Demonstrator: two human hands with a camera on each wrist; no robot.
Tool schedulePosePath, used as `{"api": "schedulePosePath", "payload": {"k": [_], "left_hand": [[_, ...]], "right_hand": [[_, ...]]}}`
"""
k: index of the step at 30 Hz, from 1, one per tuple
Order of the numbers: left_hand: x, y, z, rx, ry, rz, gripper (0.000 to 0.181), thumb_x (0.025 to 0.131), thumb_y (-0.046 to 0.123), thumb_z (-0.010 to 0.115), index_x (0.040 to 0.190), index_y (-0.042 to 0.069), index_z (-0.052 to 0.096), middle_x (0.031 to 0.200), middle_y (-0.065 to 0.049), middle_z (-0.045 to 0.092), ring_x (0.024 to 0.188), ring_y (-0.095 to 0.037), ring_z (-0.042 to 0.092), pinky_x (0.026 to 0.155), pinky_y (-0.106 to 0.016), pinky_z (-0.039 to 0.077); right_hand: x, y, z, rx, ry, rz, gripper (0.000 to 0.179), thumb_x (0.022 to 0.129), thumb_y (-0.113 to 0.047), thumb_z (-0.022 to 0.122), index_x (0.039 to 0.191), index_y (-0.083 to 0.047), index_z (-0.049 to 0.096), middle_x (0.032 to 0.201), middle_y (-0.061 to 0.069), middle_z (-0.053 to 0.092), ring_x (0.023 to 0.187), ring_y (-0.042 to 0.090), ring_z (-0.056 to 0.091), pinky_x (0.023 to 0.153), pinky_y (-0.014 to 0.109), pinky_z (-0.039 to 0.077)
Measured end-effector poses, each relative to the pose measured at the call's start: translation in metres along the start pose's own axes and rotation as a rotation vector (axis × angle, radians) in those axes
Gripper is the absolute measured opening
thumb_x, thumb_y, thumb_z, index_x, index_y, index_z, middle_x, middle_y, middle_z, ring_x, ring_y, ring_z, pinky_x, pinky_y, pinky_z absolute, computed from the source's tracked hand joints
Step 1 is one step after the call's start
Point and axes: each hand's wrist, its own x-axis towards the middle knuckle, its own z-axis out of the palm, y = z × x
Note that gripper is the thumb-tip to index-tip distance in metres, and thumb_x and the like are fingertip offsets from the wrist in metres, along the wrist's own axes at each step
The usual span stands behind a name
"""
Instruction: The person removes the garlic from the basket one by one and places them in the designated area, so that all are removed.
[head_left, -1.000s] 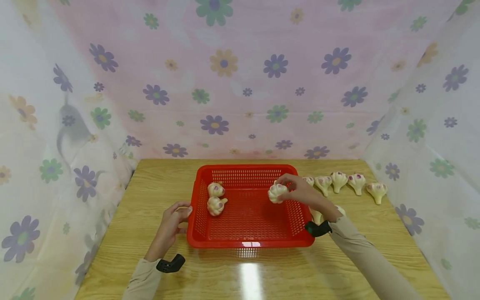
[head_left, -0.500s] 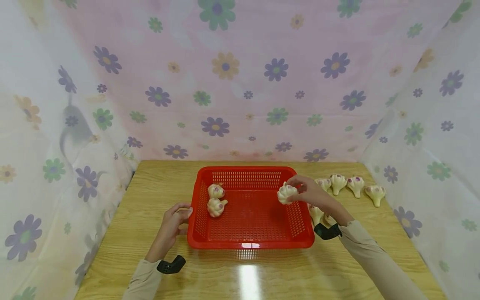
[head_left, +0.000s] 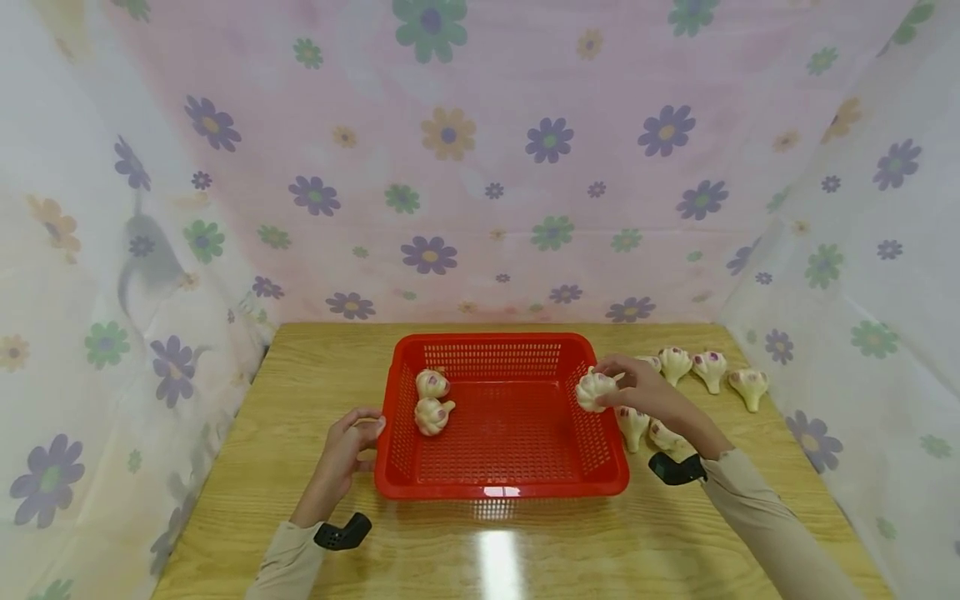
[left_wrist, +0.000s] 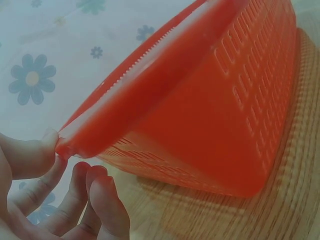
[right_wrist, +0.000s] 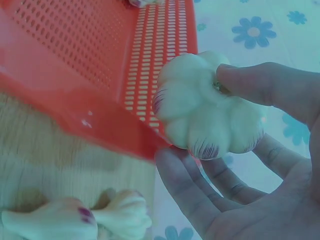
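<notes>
My right hand (head_left: 651, 398) holds a garlic bulb (head_left: 595, 390) between thumb and fingers, over the right rim of a red perforated basket (head_left: 502, 492). The right wrist view shows the held garlic bulb (right_wrist: 205, 107) close up, pale with purple streaks, thumb at its top and fingers below. My left hand (head_left: 347, 446) pinches the basket's left rim, its thumb on top and forefinger beneath in the left wrist view, the other fingers curled under the rim (left_wrist: 100, 125). Two garlic bulbs (head_left: 432, 415) lie inside the basket against its left wall.
Several garlic bulbs (head_left: 709, 368) lie in a row on the wooden table (head_left: 315, 358) at the back right. Other bulbs (head_left: 632, 427) lie just outside the basket's right wall, partly behind my right hand. Flower-patterned cloth (head_left: 502, 167) surrounds the table on the back and sides.
My right hand has moved right with the garlic bulb, from over the basket's inside to its right rim. The left hand and basket have stayed in place.
</notes>
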Motion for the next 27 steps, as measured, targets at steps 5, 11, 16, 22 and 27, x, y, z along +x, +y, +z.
{"api": "schedulePosePath", "payload": {"k": [5, 11, 16, 22, 27], "left_hand": [[0.001, -0.001, 0.0, 0.002, 0.007, 0.0, 0.033, 0.089, 0.023, 0.064, 0.115, 0.005, 0.057, 0.095, -0.009, 0.066, 0.078, -0.023, 0.063, 0.059, -0.039, 0.055], [0.002, -0.002, 0.0, -0.008, -0.005, 0.012, 0.031, 0.089, 0.02, 0.063, 0.115, 0.004, 0.057, 0.095, -0.01, 0.064, 0.077, -0.023, 0.063, 0.058, -0.039, 0.054], [0.0, -0.002, 0.001, -0.005, 0.003, 0.013, 0.03, 0.089, 0.02, 0.063, 0.114, 0.004, 0.057, 0.093, -0.009, 0.064, 0.076, -0.023, 0.063, 0.056, -0.038, 0.054], [0.0, -0.004, 0.0, -0.013, 0.009, 0.009, 0.025, 0.089, 0.017, 0.062, 0.111, 0.005, 0.059, 0.092, -0.009, 0.064, 0.076, -0.024, 0.063, 0.056, -0.039, 0.054], [0.002, -0.004, 0.0, -0.008, 0.011, 0.01, 0.023, 0.089, 0.018, 0.061, 0.108, 0.005, 0.059, 0.091, -0.009, 0.064, 0.075, -0.023, 0.063, 0.056, -0.039, 0.054]], "right_hand": [[-0.007, 0.006, -0.012, 0.036, 0.014, -0.051, 0.049, 0.086, -0.019, 0.07, 0.128, -0.003, 0.05, 0.134, 0.023, 0.042, 0.114, 0.041, 0.049, 0.08, 0.045, 0.051], [-0.018, 0.01, -0.026, 0.026, 0.058, -0.015, 0.051, 0.087, -0.023, 0.069, 0.13, -0.004, 0.048, 0.133, 0.022, 0.04, 0.113, 0.042, 0.047, 0.08, 0.044, 0.051], [-0.026, 0.016, -0.034, 0.011, 0.079, 0.013, 0.055, 0.087, -0.025, 0.069, 0.132, -0.003, 0.046, 0.135, 0.022, 0.04, 0.118, 0.045, 0.044, 0.083, 0.05, 0.049], [-0.036, 0.024, -0.042, 0.03, 0.082, 0.015, 0.056, 0.09, -0.019, 0.066, 0.135, 0.002, 0.041, 0.137, 0.026, 0.036, 0.11, 0.041, 0.05, 0.077, 0.046, 0.052], [-0.043, 0.033, -0.047, 0.031, 0.103, 0.036, 0.056, 0.09, -0.02, 0.066, 0.134, 0.002, 0.041, 0.135, 0.026, 0.036, 0.101, 0.032, 0.056, 0.075, 0.048, 0.052]]}}
